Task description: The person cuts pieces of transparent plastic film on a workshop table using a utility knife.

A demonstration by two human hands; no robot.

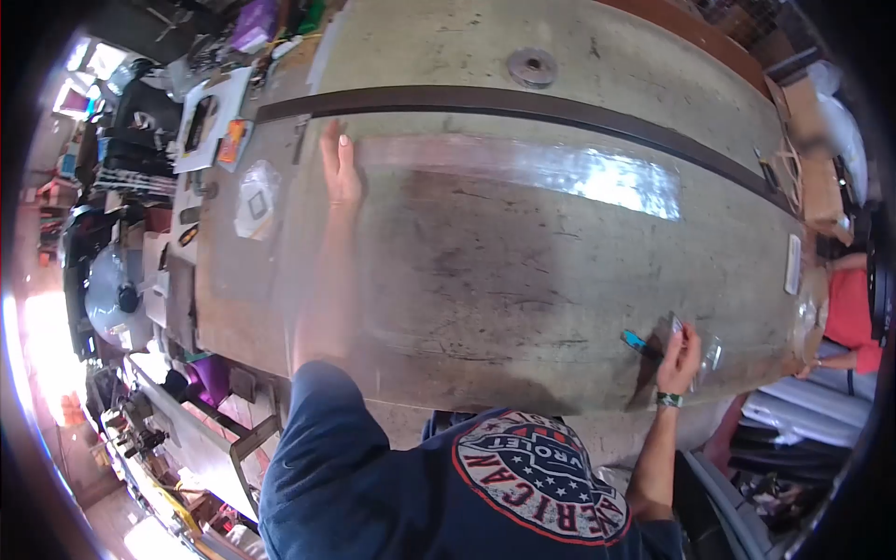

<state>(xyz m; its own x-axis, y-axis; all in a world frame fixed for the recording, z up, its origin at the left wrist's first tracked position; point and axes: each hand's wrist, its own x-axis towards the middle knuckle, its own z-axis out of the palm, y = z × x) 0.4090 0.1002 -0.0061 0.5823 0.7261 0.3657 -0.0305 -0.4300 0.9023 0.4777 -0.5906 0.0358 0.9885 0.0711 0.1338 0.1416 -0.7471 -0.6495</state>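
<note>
Pressure from my flat, close-fingered left hand (341, 173) keeps the clear sheet (523, 233) steady on the workbench (448, 56); my right hand (679, 350) pinches a blue tool (640, 343) near its front-right corner.

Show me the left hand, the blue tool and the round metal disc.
left hand (341, 173): head view, back of the hand.
blue tool (640, 343): head view, its blue handle.
round metal disc (532, 67): head view, its flat top face.

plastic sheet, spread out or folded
Spread out: the sheet lies flat across the table, left hand flat on one corner, right hand holding a blue tool at the opposite one.
</note>
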